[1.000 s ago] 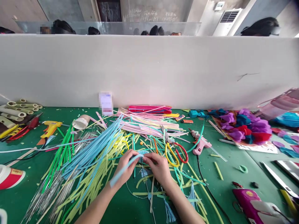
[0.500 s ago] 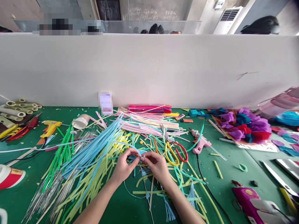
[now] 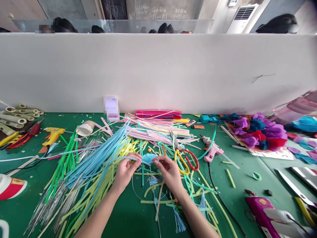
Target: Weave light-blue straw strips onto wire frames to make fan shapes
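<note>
White partition (image 3: 158, 72): one, upright, running along the back edge of the tabletop.
Tabletop (image 3: 128, 218): green, strewn with craft materials.
Yellow-green strips (image 3: 99, 191): loose heap, left of centre, partly under the blue strips.
Blue strips (image 3: 104, 148): long bundle, lying slantwise, its far end near the pink strips.
Pink strips (image 3: 158, 134): pile, lying crosswise beyond both hands.
Silver wires (image 3: 44, 208): loose sheaf, at the left, partly under green strips (image 3: 53, 178).
Petals (image 3: 267, 134): purple, red and blue, heaped at the right.
Left hand (image 3: 126, 172): one, bare. Thumb and forefinger closed together, pinching a single blue strip (image 3: 123, 158) that trails away to the left; remaining fingers curled in.
Right hand (image 3: 170, 173): one, bare. Thumb and forefinger drawn nearly together at the right edge of the blue piece; whether they grip or only touch it, cannot tell. Remaining fingers bent.
Scissors (image 3: 176, 144): one pair, yellow and red handles, lying just beyond the right hand.
Glue guns: two; a pink one (image 3: 213, 152) right of the scissors, a yellow one (image 3: 52, 136) at the far left.
Tassels (image 3: 180, 222): blue, on the tabletop around the right forearm, one of them beyond it to the right.
Blue piece (image 3: 148, 158): one, small, textured, held up between the hands; the left fingers are at its left edge.
Bead (image 3: 149, 150): orange, round, on the tabletop just beyond the blue piece.
</note>
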A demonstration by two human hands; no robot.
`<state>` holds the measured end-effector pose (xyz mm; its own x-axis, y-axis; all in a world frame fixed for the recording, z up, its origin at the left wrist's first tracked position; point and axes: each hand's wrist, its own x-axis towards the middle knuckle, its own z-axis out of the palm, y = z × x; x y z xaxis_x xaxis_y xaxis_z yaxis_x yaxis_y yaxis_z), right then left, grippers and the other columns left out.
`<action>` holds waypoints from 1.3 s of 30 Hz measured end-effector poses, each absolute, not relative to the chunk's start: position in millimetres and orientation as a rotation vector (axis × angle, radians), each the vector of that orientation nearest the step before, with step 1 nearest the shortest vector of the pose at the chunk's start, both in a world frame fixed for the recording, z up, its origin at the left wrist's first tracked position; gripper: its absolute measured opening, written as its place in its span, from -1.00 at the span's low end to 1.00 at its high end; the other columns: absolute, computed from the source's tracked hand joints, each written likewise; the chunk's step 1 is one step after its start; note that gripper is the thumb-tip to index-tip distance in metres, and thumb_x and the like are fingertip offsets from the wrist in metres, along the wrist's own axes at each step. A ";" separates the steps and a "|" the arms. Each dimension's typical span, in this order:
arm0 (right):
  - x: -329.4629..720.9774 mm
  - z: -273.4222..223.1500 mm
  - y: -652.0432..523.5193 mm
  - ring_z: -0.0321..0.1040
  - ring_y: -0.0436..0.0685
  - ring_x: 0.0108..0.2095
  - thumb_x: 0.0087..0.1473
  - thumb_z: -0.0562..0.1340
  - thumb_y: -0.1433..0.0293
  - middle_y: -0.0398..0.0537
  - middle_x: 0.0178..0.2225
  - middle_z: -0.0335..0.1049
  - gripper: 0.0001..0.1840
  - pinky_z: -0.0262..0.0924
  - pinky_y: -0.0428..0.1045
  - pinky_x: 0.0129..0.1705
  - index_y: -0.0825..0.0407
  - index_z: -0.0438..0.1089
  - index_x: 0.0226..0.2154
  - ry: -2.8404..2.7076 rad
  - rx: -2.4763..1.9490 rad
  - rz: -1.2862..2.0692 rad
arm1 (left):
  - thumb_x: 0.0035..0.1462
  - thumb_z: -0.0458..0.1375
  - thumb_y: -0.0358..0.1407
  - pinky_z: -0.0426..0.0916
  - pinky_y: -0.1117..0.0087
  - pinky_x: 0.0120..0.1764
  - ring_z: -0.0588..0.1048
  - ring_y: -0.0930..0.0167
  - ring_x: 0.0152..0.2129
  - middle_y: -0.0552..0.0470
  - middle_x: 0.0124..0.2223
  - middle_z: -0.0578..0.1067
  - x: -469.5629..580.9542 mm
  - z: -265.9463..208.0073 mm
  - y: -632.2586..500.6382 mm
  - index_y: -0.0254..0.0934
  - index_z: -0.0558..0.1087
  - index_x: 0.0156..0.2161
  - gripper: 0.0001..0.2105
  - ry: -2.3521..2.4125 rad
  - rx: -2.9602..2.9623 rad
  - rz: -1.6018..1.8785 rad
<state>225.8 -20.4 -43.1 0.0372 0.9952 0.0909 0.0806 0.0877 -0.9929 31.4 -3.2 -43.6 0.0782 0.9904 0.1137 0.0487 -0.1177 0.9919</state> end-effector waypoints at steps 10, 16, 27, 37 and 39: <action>245.0 -39.8 -22.7 0.27 0.30 0.10 0.15 0.29 0.23 0.07 -0.02 0.38 -0.84 0.15 0.24 0.15 -0.07 0.56 -0.34 -1.315 -1.244 0.833 | 0.08 0.29 -0.11 0.49 0.32 -0.20 0.50 0.25 -0.12 -0.08 -0.08 0.50 20.1 -45.8 -1.5 -0.27 0.44 -0.32 -0.75 1.182 1.116 1.251; 243.7 -38.5 -27.2 0.25 0.28 0.09 0.15 0.29 0.29 0.04 -0.06 0.36 -0.88 0.16 0.21 0.13 -0.09 0.56 -0.36 -1.392 -1.226 0.791 | 0.04 0.33 -0.19 0.48 0.40 -0.28 0.52 0.31 -0.16 -0.03 -0.14 0.51 13.8 -51.0 3.0 -0.26 0.43 -0.35 -0.78 1.107 0.923 1.333; 224.0 -32.5 -33.0 0.24 0.28 0.00 0.19 0.23 0.41 0.04 -0.09 0.36 -0.89 0.23 0.22 0.01 -0.10 0.46 -0.25 -1.748 -1.311 0.345 | 0.07 0.30 -0.10 0.52 0.26 -0.24 0.58 0.20 -0.14 -0.12 0.03 0.54 22.9 -37.3 -5.8 -0.24 0.44 -0.27 -0.74 1.129 1.064 1.171; 213.3 -45.0 -35.2 0.27 0.23 -0.07 0.25 0.18 0.43 0.03 -0.17 0.41 -0.87 0.26 0.17 -0.03 -0.01 0.43 -0.16 -1.966 -1.343 0.254 | 0.07 0.31 -0.10 0.38 0.11 0.11 0.30 0.13 0.21 -0.26 0.32 0.17 7.3 -37.2 -9.0 -0.10 0.01 0.30 -0.22 1.582 1.241 1.460; 209.5 -46.1 -33.5 0.27 0.23 -0.08 0.26 0.18 0.42 0.02 -0.19 0.43 -0.85 0.25 0.16 -0.04 0.00 0.42 -0.13 -1.976 -1.367 0.224 | 0.05 0.34 -0.14 0.28 0.03 0.18 0.18 0.08 0.28 -0.30 0.37 0.05 5.2 -33.7 -13.1 -0.11 -0.08 0.34 -0.12 1.709 1.496 1.532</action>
